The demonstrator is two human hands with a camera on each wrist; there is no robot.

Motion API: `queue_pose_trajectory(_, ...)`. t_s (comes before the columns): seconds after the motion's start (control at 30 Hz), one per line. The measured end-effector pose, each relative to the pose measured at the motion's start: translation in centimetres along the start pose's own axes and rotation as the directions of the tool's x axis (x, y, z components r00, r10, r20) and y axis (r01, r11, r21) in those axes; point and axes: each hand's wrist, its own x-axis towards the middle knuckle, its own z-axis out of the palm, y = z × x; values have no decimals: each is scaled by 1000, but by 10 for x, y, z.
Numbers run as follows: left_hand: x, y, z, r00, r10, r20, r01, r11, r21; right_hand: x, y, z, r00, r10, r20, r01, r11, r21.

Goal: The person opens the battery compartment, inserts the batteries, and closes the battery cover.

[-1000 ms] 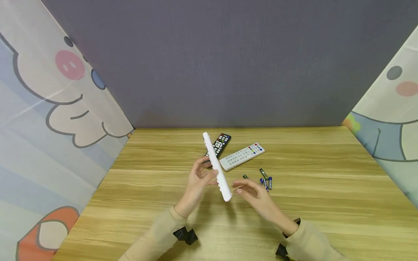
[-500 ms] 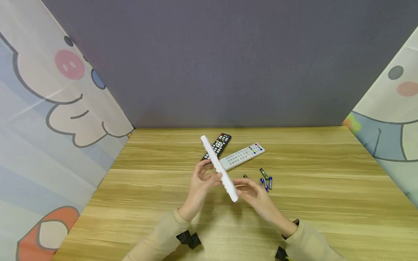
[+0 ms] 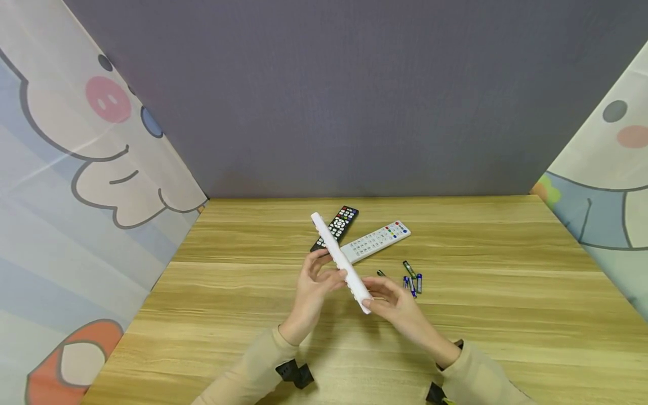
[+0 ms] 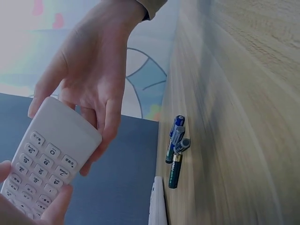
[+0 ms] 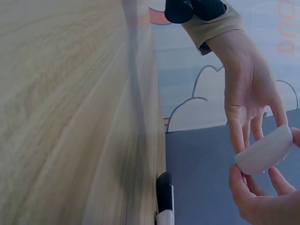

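Note:
Both hands hold a white remote control [image 3: 338,254] raised above the table, turned nearly edge-on in the head view. My left hand [image 3: 313,289] grips it around the middle, thumb on the side toward me and fingers on the far side. At the lower end, my right hand [image 3: 400,308] pinches it between thumb and fingers. The left wrist view shows the button side of this remote [image 4: 58,133], its plain end held by the right hand [image 4: 101,70]. In the right wrist view only the remote's smooth end [image 5: 265,152] shows; its back is hidden there.
A black remote [image 3: 344,221] and another white remote [image 3: 378,241] lie behind the hands on the wooden table [image 3: 228,292]. Several small batteries [image 3: 418,283] lie right of them, one [image 3: 381,273] partly hidden by the right hand. A grey panel [image 3: 354,101] stands at the back.
The remote's lower end has swung right toward the right hand, which has gone from apart to pinching it. The left hand has shifted slightly right. The things on the table have not moved.

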Motion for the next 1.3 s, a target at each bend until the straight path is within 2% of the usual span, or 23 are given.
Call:
queue_pose_trajectory(0.13, -1, 0, -1, 1000, -1, 2, 1, 1000, 13, 0, -1, 0, 999, 35, 3, -35, 999, -1)
queue_pose_trajectory(0.23, -1, -3, -2, 999, 39, 1, -39, 999, 32, -1, -2, -1, 1000, 22, 8, -22, 1000, 0)
queue_pose_trajectory(0.27, 5, -14, -8, 996, 86, 19, -86, 996, 25, -1, -3, -1, 1000, 13, 9, -13, 1000, 1)
queue_pose_trajectory(0.33, 8, -18, -11, 993, 119, 8, -119, 992, 40, -2, -4, -2, 1000, -6, 13, 6, 1000, 2)
queue_pose_trajectory(0.47, 24, -47, -32, 977, 211, 21, -211, 976, 44, -5, -7, -4, 999, -28, 26, 27, 1000, 15)
queue_pose_trajectory(0.57, 26, -50, -38, 972, 233, 14, -233, 972, 39, -7, -10, -5, 998, -45, 31, 45, 999, 18)
queue_pose_trajectory(0.63, 34, -59, -47, 966, 260, 16, -260, 965, 21, -8, -12, -6, 998, -65, 26, 65, 998, 5)
queue_pose_trajectory(0.73, 40, -62, -53, 972, 232, -26, -233, 972, -22, -9, -13, -7, 994, -106, 9, 107, 993, -50)
queue_pose_trajectory(0.77, 45, -69, -58, 970, 242, -23, -243, 969, -46, -10, -14, -7, 993, -117, 7, 117, 991, -67)
queue_pose_trajectory(0.8, 45, -67, -58, 971, 235, -35, -237, 970, -49, -11, -14, -8, 992, -127, 4, 127, 988, -87)
queue_pose_trajectory(0.83, 40, -56, -51, 975, 216, -54, -219, 974, -54, -11, -14, -8, 991, -135, 5, 135, 986, -102)
queue_pose_trajectory(0.93, 18, -16, -28, 983, 164, -85, -168, 985, -40, -13, -15, -9, 989, -146, 5, 145, 977, -154)
queue_pose_trajectory(1.0, 3, 14, -11, 989, 92, -117, -95, 995, -22, -14, -16, -10, 987, -158, 1, 155, 968, -195)
queue_pose_trajectory(1.1, -2, 26, -5, 992, 27, -122, -31, 999, -31, -16, -16, -10, 983, -183, -8, 175, 949, -262)
queue_pose_trajectory(1.3, -4, 27, -6, 995, -30, -97, 23, 998, -66, -19, -13, -12, 970, -243, -27, 214, 897, -388)
